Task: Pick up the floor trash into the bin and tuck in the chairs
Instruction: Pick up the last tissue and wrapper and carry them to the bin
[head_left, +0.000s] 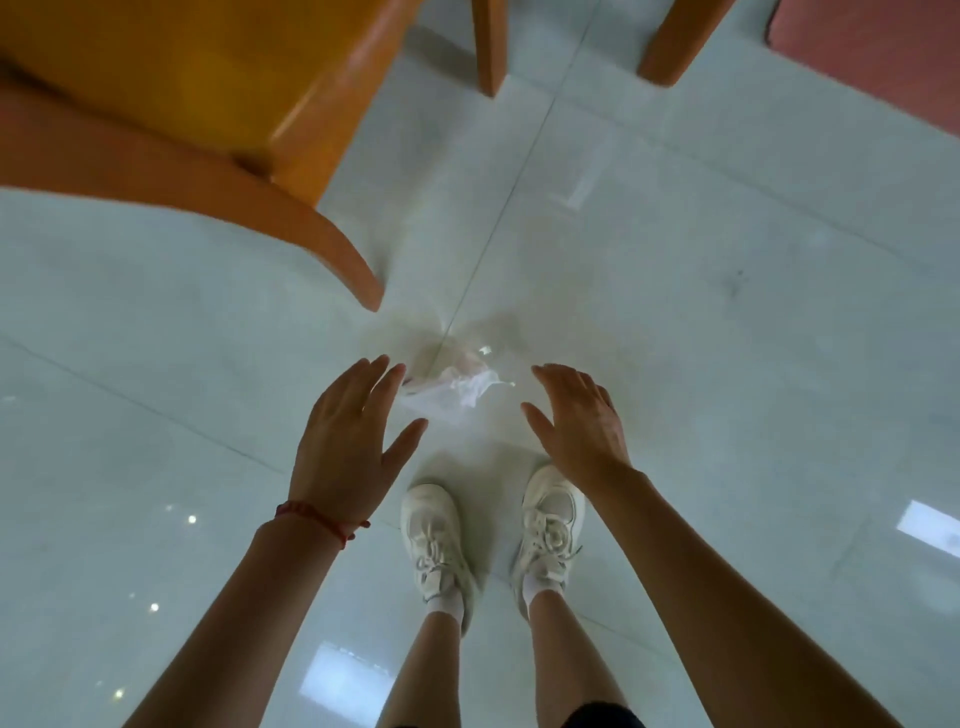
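A crumpled white wad of trash (451, 391), which looks like tissue or thin plastic wrap, lies on the pale tiled floor (727, 338) between the two hands and a little ahead of them, near where the grout lines cross. It reads as very light, soft and easily crushed, with no stiff edge, so it should gather well if pinched at its bunched middle or scooped from both sides; a loose tail on the side toward the right hand could trail or tear if pulled alone, and the glossy tile may let it slide away from a one-sided push. The left hand (345, 436) hovers with fingers spread and thumb out, its fingertips just beside the wad but holding nothing; a red string bracelet (317, 517) sits at its wrist. The right hand (576, 421) is likewise spread and empty, near the wad on the other side. Behind the hands stand the person's white sneakers (545, 525). Beyond the left hand, an orange wooden chair (218, 104) has one curved leg ending near the trash, though it does not block the reach. Further chair legs (491, 47) stand well ahead. No bin is in view.
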